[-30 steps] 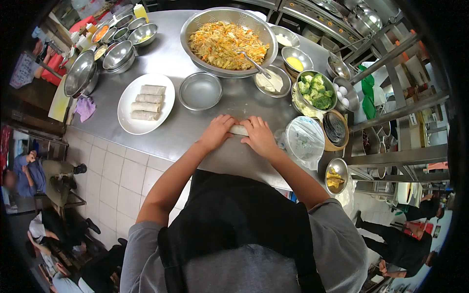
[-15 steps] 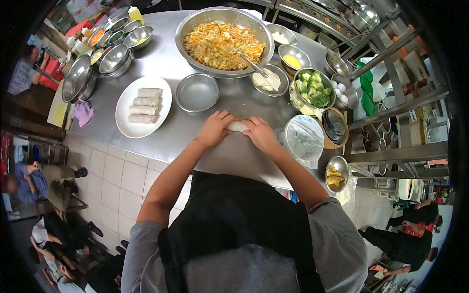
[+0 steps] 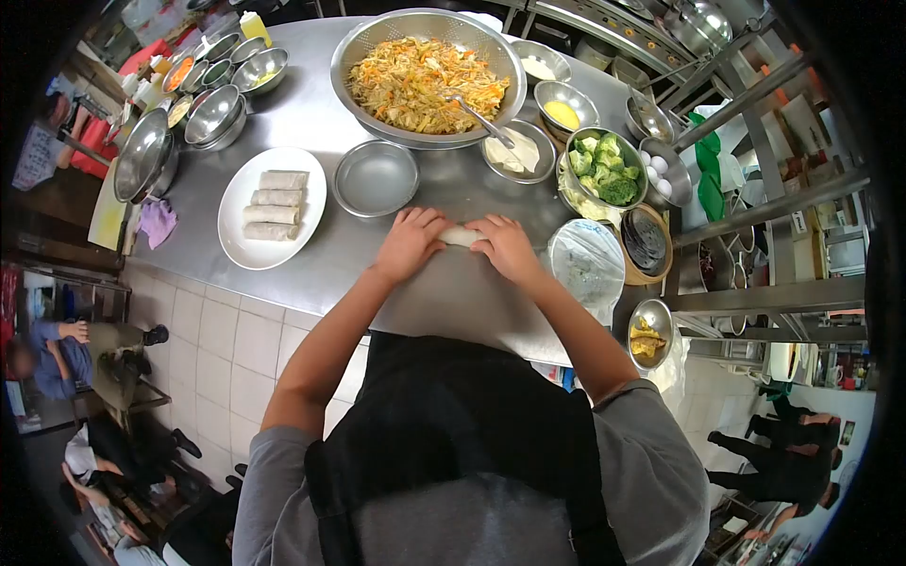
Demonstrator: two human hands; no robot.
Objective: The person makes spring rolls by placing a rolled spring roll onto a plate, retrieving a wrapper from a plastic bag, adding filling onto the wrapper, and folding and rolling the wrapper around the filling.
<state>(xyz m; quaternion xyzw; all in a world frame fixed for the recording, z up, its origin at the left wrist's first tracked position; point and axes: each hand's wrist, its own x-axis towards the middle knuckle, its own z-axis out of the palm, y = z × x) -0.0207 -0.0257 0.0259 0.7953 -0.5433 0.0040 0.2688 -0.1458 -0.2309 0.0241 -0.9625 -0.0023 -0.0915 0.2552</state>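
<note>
A pale roll (image 3: 460,236) lies on the steel table (image 3: 453,294) between my two hands. My left hand (image 3: 413,244) has its fingers curled over the roll's left end. Over its right end my right hand (image 3: 505,247) is closed in the same way. To the left, a white oval plate (image 3: 233,223) bears several similar rolls (image 3: 275,199) in a column. Just beyond my left hand stands a metal bowl (image 3: 377,178) that looks empty or holds clear liquid. Further back, a large perforated bowl (image 3: 345,83) holds shredded vegetables (image 3: 425,85) and a spoon (image 3: 483,117).
On the right stand a broccoli bowl (image 3: 604,170), a plastic-covered bowl (image 3: 586,264), a basket of dark discs (image 3: 645,241) and eggs (image 3: 660,173). Stacked bowls (image 3: 216,116) and a purple cloth (image 3: 158,223) are at the left. People sit and stand in the background.
Both hands have moved slightly forward with the roll, away from my body. The view has shifted a little, so the bowls and plate appear further left. People in the background have changed posture.
</note>
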